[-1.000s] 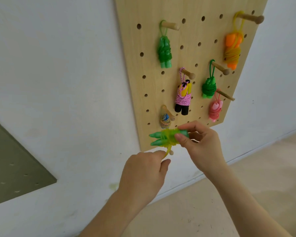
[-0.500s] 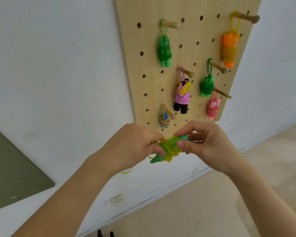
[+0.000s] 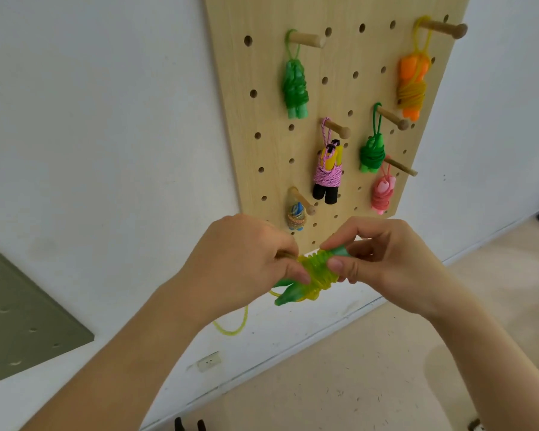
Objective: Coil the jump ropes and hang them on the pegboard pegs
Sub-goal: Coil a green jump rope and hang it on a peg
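**Six ropes hung, the seventh nearly coiled**

On the light wooden pegboard [image 3: 262, 119], six coiled jump ropes [image 3: 325, 175] already hang from round wooden pegs [image 3: 308, 38]. The seventh, a yellow-green plastic rope with green handles [image 3: 318, 272], is held in front of the board's lower edge. The left hand [image 3: 243, 259] pinches its handle end and the right hand [image 3: 383, 259] pinches the other end. A loose yellow tail [image 3: 234, 328] hangs below, so the winding seems unfinished, and the hanging remains.

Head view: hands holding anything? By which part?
Both hold one jump rope: right hand pinches the green handles' end, left hand pinches the yellow coil wound round them. A loose cord loop hangs below.
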Available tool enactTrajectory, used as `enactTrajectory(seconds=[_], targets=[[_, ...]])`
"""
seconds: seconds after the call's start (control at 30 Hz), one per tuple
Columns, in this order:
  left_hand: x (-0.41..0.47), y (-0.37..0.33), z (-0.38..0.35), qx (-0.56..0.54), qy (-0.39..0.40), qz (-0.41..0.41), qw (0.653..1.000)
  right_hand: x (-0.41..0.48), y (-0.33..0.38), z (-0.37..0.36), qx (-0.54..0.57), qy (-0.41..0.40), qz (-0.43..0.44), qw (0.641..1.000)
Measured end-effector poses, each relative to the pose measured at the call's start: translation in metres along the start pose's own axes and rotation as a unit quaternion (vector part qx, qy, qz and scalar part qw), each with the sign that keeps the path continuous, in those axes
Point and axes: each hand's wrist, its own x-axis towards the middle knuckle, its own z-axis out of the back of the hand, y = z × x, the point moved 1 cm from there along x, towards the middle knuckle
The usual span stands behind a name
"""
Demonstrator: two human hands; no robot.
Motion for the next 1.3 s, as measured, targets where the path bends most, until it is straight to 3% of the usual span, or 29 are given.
enactTrajectory(seconds=[0.1, 0.17, 0.23, 0.3, 0.4, 0.47, 0.57, 0.63, 0.77, 0.87, 0.97, 1.07, 1.13, 1.2, 1.3], targets=[[0.002, 0.002, -0.006, -0.222, 0.063, 0.093, 0.969, -0.001, 0.000, 0.003, 0.024, 0.000, 0.012, 1.000], [0.001, 0.002, -0.012, -0.257, 0.093, 0.097, 0.957, -0.003, -0.005, 0.001, 0.040, 0.007, 0.010, 0.999], [0.001, 0.001, -0.013, -0.149, 0.058, 0.079, 0.984, -0.005, -0.010, -0.002, 0.050, 0.008, -0.013, 0.999], [-0.002, 0.000, -0.016, 0.048, 0.005, 0.005, 0.999, -0.005, -0.011, -0.005, 0.034, -0.015, -0.036, 0.999], [-0.008, -0.004, -0.029, 0.206, -0.098, -0.169, 0.959, 0.001, -0.005, -0.009, -0.090, -0.071, -0.045, 0.992], [-0.014, -0.012, -0.038, 0.235, -0.163, -0.238, 0.928, 0.009, -0.001, -0.009, -0.146, 0.016, -0.075, 0.986], [-0.028, -0.012, -0.049, 0.249, -0.217, -0.284, 0.900, 0.009, -0.002, -0.009, -0.001, 0.204, -0.179, 0.962], [-0.032, -0.005, -0.051, 0.258, -0.225, -0.281, 0.897, 0.005, -0.006, -0.009, 0.105, 0.214, -0.204, 0.949], [-0.030, 0.003, -0.048, 0.252, -0.176, -0.252, 0.917, 0.006, -0.020, -0.017, 0.179, 0.126, -0.196, 0.956], [-0.033, 0.008, -0.038, 0.245, -0.143, -0.254, 0.924, 0.007, -0.025, -0.018, 0.103, 0.073, -0.188, 0.974], [-0.035, 0.012, -0.031, 0.286, -0.066, -0.220, 0.930, 0.008, -0.024, -0.017, -0.082, 0.032, -0.144, 0.986], [-0.025, -0.007, -0.021, 0.313, 0.080, -0.140, 0.936, 0.011, -0.021, -0.028, -0.267, 0.050, -0.103, 0.957], [-0.019, -0.004, -0.027, 0.304, 0.127, -0.068, 0.942, 0.010, -0.021, -0.035, -0.310, 0.059, -0.103, 0.943], [-0.014, -0.002, -0.026, 0.300, 0.133, -0.115, 0.938, 0.010, -0.022, -0.041, -0.328, 0.066, -0.103, 0.937], [-0.013, 0.007, -0.034, 0.216, 0.063, -0.231, 0.947, 0.011, -0.023, -0.047, -0.325, 0.091, -0.096, 0.936]])
